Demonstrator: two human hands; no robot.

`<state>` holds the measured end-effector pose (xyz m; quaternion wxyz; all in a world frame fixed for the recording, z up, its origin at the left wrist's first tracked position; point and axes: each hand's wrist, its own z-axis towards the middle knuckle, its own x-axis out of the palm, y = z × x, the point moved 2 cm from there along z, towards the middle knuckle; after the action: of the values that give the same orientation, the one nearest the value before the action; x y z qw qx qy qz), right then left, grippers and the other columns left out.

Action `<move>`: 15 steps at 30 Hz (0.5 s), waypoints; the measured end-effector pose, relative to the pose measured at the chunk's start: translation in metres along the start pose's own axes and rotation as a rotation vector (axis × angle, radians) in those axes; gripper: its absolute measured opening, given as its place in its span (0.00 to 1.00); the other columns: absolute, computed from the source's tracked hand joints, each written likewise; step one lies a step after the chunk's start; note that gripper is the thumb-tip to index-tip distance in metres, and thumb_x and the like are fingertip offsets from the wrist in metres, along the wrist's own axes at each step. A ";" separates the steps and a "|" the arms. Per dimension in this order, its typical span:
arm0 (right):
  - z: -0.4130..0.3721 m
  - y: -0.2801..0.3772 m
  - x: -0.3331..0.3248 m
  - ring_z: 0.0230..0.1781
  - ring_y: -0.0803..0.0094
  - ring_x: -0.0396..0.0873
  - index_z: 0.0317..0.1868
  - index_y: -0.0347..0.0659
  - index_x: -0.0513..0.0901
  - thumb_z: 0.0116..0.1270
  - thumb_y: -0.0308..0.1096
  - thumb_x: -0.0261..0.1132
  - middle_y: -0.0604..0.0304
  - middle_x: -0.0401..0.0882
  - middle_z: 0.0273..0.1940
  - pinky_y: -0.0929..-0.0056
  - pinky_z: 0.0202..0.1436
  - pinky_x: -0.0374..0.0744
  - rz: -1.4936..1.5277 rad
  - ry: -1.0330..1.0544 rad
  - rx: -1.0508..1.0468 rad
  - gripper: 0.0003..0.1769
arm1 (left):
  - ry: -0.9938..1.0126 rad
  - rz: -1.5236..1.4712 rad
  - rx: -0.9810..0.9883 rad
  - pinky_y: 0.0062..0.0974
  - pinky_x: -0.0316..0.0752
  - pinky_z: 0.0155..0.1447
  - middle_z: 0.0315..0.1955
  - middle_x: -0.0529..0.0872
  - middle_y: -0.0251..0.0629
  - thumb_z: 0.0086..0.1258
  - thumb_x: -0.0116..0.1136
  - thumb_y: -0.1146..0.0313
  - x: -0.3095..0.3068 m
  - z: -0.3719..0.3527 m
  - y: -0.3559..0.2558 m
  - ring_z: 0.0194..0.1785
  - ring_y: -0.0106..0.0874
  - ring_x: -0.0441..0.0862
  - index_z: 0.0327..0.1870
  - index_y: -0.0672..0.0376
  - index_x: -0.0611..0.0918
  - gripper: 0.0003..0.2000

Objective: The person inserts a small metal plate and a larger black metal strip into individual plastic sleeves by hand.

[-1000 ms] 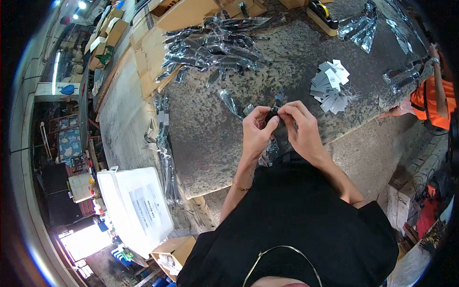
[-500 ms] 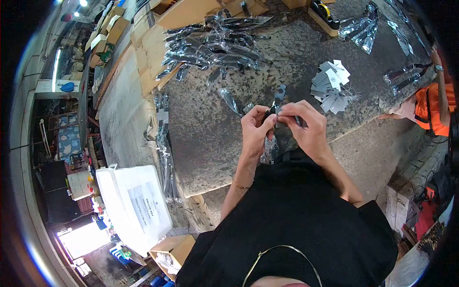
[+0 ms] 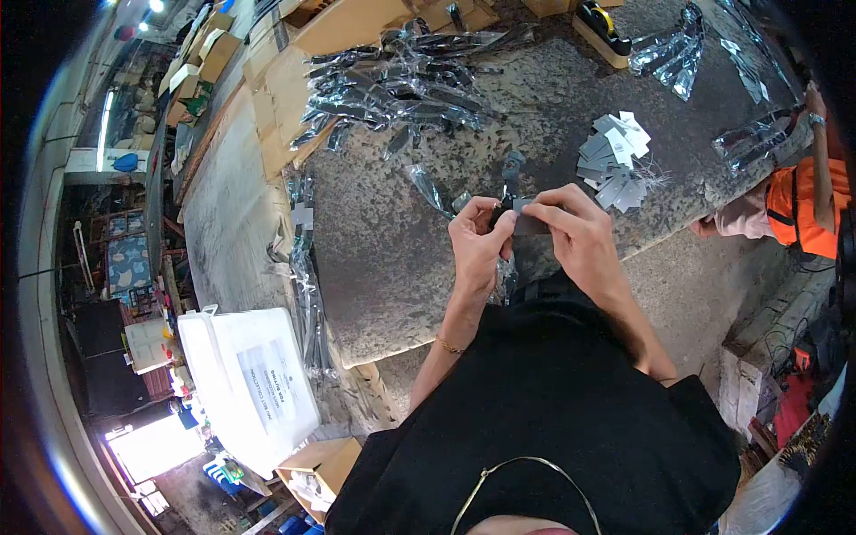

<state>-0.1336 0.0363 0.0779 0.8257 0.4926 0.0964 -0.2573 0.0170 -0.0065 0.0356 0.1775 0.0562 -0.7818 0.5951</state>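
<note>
In front of my chest, my left hand [image 3: 479, 242] is closed in a pinch on the end of a black belt [image 3: 505, 214] in clear plastic. Part of the clear wrap shows below the fingers, beside the table edge. My right hand [image 3: 578, 234] is closed too, its thumb and fingers pinching the right side of a small grey tag [image 3: 531, 221]. The tag lies against the belt end, and its left edge meets my left thumb. Whether a string joins them is hidden by the fingers. Right of my hands lies a fanned pile of grey and white tags [image 3: 615, 159] with thin strings.
A heap of plastic-wrapped black belts [image 3: 401, 85] lies at the table's far left, with more along the left edge. A tape dispenser [image 3: 603, 31] stands at the back. A white lidded box [image 3: 254, 383] is at lower left. Another person in orange [image 3: 807, 201] stands at right.
My right hand has shifted slightly right, and more of the grey tag shows between the hands. The left hand stays nearly still. The other person's arm at right has moved slightly.
</note>
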 end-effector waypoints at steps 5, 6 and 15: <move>-0.001 0.004 0.003 0.35 0.61 0.79 0.51 0.40 0.79 0.54 0.15 0.63 0.59 0.83 0.31 0.67 0.38 0.77 0.023 -0.078 0.124 0.23 | -0.021 0.004 -0.002 0.15 0.63 0.19 0.23 0.78 0.28 0.64 0.62 0.77 0.001 -0.002 0.002 0.19 0.15 0.71 0.36 0.64 0.76 0.06; -0.001 0.004 0.003 0.35 0.61 0.79 0.51 0.40 0.79 0.54 0.15 0.63 0.59 0.83 0.31 0.67 0.38 0.77 0.023 -0.078 0.124 0.23 | -0.034 0.006 -0.006 0.15 0.63 0.19 0.23 0.78 0.28 0.64 0.62 0.77 0.002 -0.002 0.002 0.19 0.15 0.71 0.36 0.64 0.76 0.06; -0.006 0.005 0.005 0.35 0.60 0.78 0.51 0.38 0.77 0.50 0.16 0.65 0.60 0.84 0.32 0.65 0.40 0.77 -0.040 -0.087 0.014 0.24 | -0.009 -0.023 -0.002 0.15 0.64 0.19 0.23 0.78 0.28 0.64 0.61 0.77 0.005 -0.007 0.003 0.19 0.15 0.71 0.36 0.64 0.76 0.05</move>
<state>-0.1262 0.0416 0.0774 0.8204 0.4846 0.0687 -0.2954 0.0129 0.0015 0.0366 0.1807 0.0675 -0.7824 0.5921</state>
